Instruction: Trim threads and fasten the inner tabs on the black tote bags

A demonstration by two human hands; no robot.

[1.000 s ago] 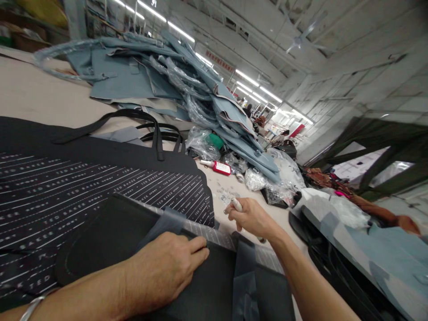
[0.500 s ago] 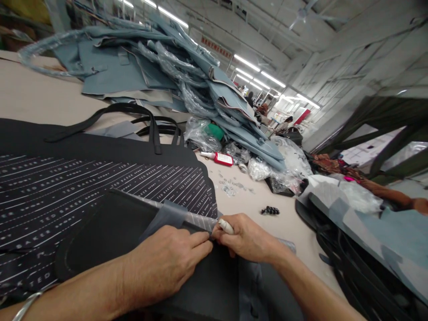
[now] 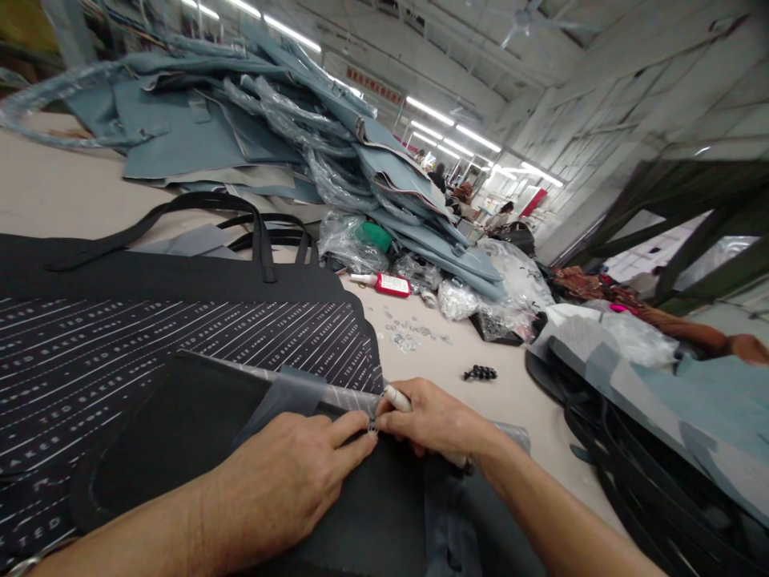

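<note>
My left hand [image 3: 306, 465] rests on a dark bag panel [image 3: 180, 417], its thumb and forefinger pinched at a small metallic piece near the panel's upper edge. Touching the same spot, my right hand [image 3: 426, 417] has its fingers closed round a white pen-like tool [image 3: 397, 398]. A translucent grey strip [image 3: 288, 397] crosses the edge left of my fingers. Behind lies a black lining [image 3: 288, 328] printed with white lines and lettering, with black handles [image 3: 263, 248] above it. What lies under my fingertips is mostly hidden.
Blue bag pieces in plastic [image 3: 240, 136] are heaped at the back. A red bottle [image 3: 392, 284], scattered small clear discs [image 3: 405, 332] and a black coiled item [image 3: 480, 373] lie on the table [image 3: 444, 353]. Black straps [image 3: 618, 465] hang at the right.
The view has shifted slightly, so the heap and lining appear further left. My fingertips have parted a little, and a small metallic piece now shows between them. The white tool stays in my right hand.
</note>
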